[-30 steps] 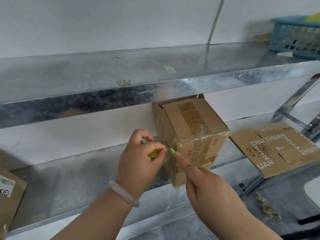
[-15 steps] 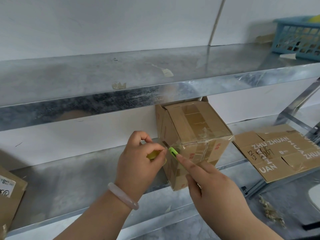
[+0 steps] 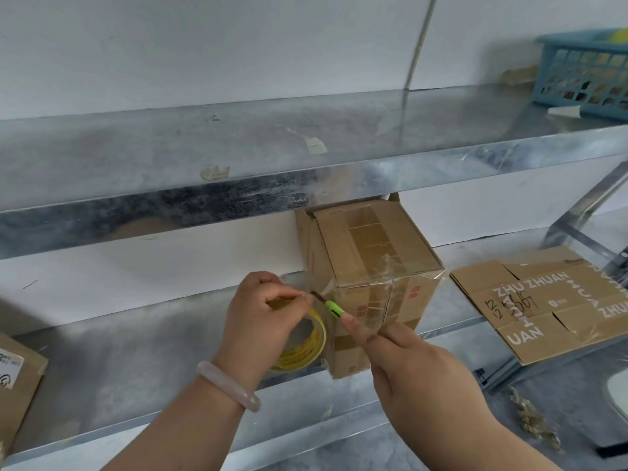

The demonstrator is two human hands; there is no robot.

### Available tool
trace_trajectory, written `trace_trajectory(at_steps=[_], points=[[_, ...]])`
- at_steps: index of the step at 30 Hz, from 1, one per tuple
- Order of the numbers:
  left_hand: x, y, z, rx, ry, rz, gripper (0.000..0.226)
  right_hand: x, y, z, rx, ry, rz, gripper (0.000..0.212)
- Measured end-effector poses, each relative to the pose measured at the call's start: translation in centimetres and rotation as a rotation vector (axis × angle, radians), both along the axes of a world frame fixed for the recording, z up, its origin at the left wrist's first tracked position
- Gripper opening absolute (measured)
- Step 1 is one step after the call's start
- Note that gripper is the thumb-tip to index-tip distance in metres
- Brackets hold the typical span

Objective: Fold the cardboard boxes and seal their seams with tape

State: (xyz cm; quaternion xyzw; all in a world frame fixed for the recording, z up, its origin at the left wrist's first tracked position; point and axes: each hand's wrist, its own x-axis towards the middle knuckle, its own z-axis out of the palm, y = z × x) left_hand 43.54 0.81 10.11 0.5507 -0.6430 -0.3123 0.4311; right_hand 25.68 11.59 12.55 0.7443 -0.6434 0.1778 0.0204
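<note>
A folded cardboard box point(image 3: 370, 266), wrapped in clear tape, stands on the lower metal shelf point(image 3: 136, 362). My left hand point(image 3: 261, 317) grips a yellow tape roll point(image 3: 306, 348) just left of the box, with a clear strip stretched from the roll to the box's left corner. My right hand point(image 3: 418, 372) holds a green utility knife point(image 3: 333, 307), its forefinger lying along the handle and the dark blade against the stretched tape beside my left fingertips.
A flattened printed cardboard box point(image 3: 543, 300) lies on the lower shelf to the right. Another brown box point(image 3: 17, 379) sits at the far left. The upper metal shelf point(image 3: 306, 171) overhangs the box and carries a blue basket point(image 3: 588, 76) at the right.
My left hand has drawn the tape roll down and out, so the yellow roll now shows below my fingers. The knife stays at the tape by the box corner.
</note>
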Motion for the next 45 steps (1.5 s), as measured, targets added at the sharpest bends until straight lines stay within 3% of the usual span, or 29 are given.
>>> trace_trajectory(at_steps=[2, 4, 7, 10, 12, 14, 16, 18, 20, 21, 25, 29, 33, 38, 40, 42, 43, 45], points=[[0.2, 0.0, 0.4, 0.072, 0.135, -0.017, 0.012, -0.3, -0.3, 0.3, 0.07, 0.045, 0.022, 0.082], [0.8, -0.3, 1.1, 0.026, 0.168, 0.011, 0.007, -1.0, -0.8, -0.3, 0.084, 0.057, 0.024, 0.077], [2.0, -1.3, 1.0, -0.196, -0.086, 0.103, 0.012, -2.2, -0.5, -1.1, 0.08, -0.032, 0.139, 0.084], [2.0, -2.2, -1.0, -0.296, -0.32, 0.154, 0.012, -3.9, -0.3, -2.0, -0.08, 0.039, 0.297, 0.094], [1.6, -2.7, -3.1, -0.341, -0.449, 0.171, 0.007, -5.3, -0.4, -2.5, -0.185, 0.029, 0.369, 0.09], [1.5, -3.3, -5.3, -0.348, -0.538, 0.184, 0.005, -7.6, -0.1, -3.4, -0.363, -0.078, 0.371, 0.064], [1.5, -3.8, -7.3, -0.296, -0.585, 0.214, 0.008, -10.0, 0.4, -4.5, -0.446, -0.339, 0.192, 0.037], [1.4, -4.1, -9.2, -0.22, -0.661, 0.24, 0.01, -12.6, -0.1, -5.7, -0.392, -0.694, -0.002, 0.037], [1.3, -4.0, -10.8, -0.127, -0.697, 0.241, 0.012, -14.8, -1.7, -6.9, -0.314, -0.864, -0.168, 0.031], [1.2, -3.8, -11.5, -0.088, -0.714, 0.238, 0.012, -15.8, -2.9, -7.6, -0.219, -0.84, -0.256, 0.028], [0.4, -2.1, -13.2, -0.074, -0.714, 0.188, 0.012, -19.1, -8.0, -12.2, 0.216, -0.452, -0.409, 0.044], [0.5, -1.0, -13.9, -0.075, -0.595, 0.208, 0.012, -19.8, -11.9, -14.3, 0.461, -0.328, -0.413, 0.05], [0.8, 0.5, -15.3, -0.068, -0.533, 0.189, 0.013, -19.8, -14.0, -15.8, 0.562, -0.125, -0.389, 0.062], [0.9, 2.2, -16.5, -0.112, -0.629, 0.123, 0.028, -20.5, -14.5, -17.6, 0.525, 0.177, -0.261, 0.059], [1.5, 1.9, -16.8, -0.091, -0.671, 0.152, 0.032, -20.6, -14.5, -18.1, 0.525, 0.186, -0.246, 0.061], [2.2, 1.0, -17.0, -0.034, -0.68, 0.22, 0.022, -20.7, -14.8, -18.1, 0.536, 0.139, -0.239, 0.06], [2.4, 0.6, -17.0, -0.015, -0.698, 0.251, 0.009, -20.6, -14.8, -17.8, 0.534, 0.07, -0.243, 0.06], [2.2, 0.2, -16.7, 0.083, -0.715, 0.267, 0.018, -20.3, -14.3, -16.7, 0.483, -0.182, -0.284, 0.059]])
